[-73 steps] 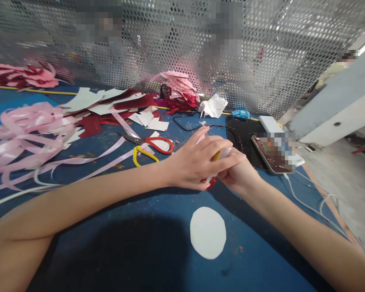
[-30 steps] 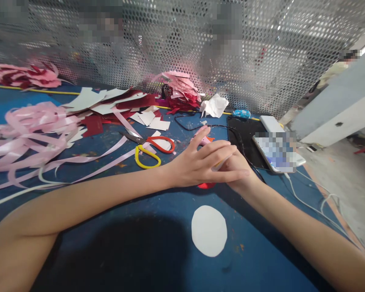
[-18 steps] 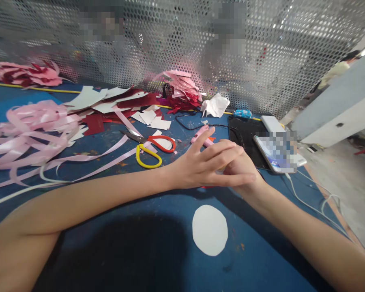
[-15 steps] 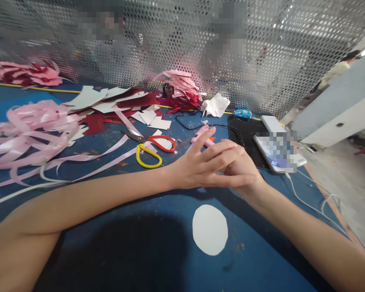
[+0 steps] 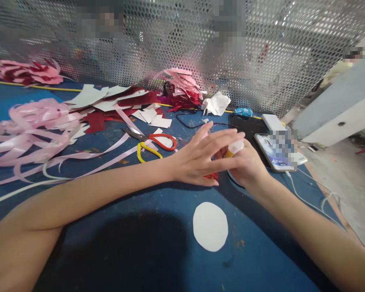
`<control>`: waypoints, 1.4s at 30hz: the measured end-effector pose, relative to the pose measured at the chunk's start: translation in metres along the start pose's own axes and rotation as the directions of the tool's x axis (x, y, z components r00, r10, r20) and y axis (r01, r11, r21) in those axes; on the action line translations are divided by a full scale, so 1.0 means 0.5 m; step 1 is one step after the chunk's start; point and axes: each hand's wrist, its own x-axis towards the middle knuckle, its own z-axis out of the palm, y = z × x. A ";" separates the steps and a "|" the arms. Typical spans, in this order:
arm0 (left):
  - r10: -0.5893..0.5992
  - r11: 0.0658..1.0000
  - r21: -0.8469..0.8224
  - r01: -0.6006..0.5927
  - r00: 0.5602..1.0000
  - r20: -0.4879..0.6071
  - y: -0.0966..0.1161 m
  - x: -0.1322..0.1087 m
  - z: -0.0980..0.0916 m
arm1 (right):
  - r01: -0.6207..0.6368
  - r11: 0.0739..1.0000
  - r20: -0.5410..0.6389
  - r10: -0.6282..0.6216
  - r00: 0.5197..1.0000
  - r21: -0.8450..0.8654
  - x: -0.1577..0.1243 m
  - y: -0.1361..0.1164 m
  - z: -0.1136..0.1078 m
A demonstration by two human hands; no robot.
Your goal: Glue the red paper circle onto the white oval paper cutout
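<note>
My left hand [image 5: 209,158] reaches across with its fingers spread and outstretched, overlapping my right hand in view. Curled behind it, my right hand [image 5: 251,164] grips a small white-and-yellow object [image 5: 235,147], mostly hidden by the fingers. Something shiny and red [image 5: 211,176] shows beneath my left hand. In front of both hands, a white paper disc [image 5: 210,227] lies flat on the table. To the left of my left hand are scissors [image 5: 161,142] with one red and one yellow handle loop, blades apart.
Pink ribbon [image 5: 39,121] sprawls at the left. White and red paper pieces [image 5: 109,97] are heaped behind the scissors. A phone [image 5: 272,152] with a cable lies at the right, near crumpled white paper [image 5: 215,104]. A perforated metal panel [image 5: 176,44] borders the table's back.
My left hand has shifted slightly left, off my right wrist. The white-and-yellow object in my right hand and the red thing below now show more.
</note>
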 end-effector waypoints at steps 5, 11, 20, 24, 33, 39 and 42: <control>-0.144 0.954 -0.263 0.146 0.989 0.025 -0.030 -0.003 -0.008 | -0.074 0.992 -0.045 0.079 0.996 0.099 0.004 -0.002 0.007; -0.312 0.773 -0.554 0.308 0.946 0.090 -0.039 0.004 -0.005 | -0.089 0.981 -0.036 0.097 0.995 0.170 0.003 -0.002 0.013; -0.564 0.664 -0.452 0.596 0.796 0.220 -0.010 -0.054 -0.009 | -0.060 0.978 0.011 0.059 0.998 0.200 -0.005 0.002 0.015; -0.547 0.744 -0.231 0.627 0.770 0.328 0.017 -0.094 -0.003 | -0.092 0.968 -0.002 0.095 0.995 0.232 -0.005 0.005 0.018; -0.631 0.625 -0.282 0.728 0.684 0.366 0.020 -0.096 0.019 | -0.134 0.941 0.029 0.132 0.991 0.310 0.000 0.027 0.042; -0.645 0.594 -0.295 0.748 0.662 0.382 0.021 -0.093 0.018 | -0.073 0.957 0.027 0.068 0.997 0.281 0.008 0.033 0.036; -0.646 0.582 -0.297 0.757 0.652 0.397 0.022 -0.091 0.016 | -0.027 0.973 0.038 0.019 0.999 0.227 0.013 0.037 0.029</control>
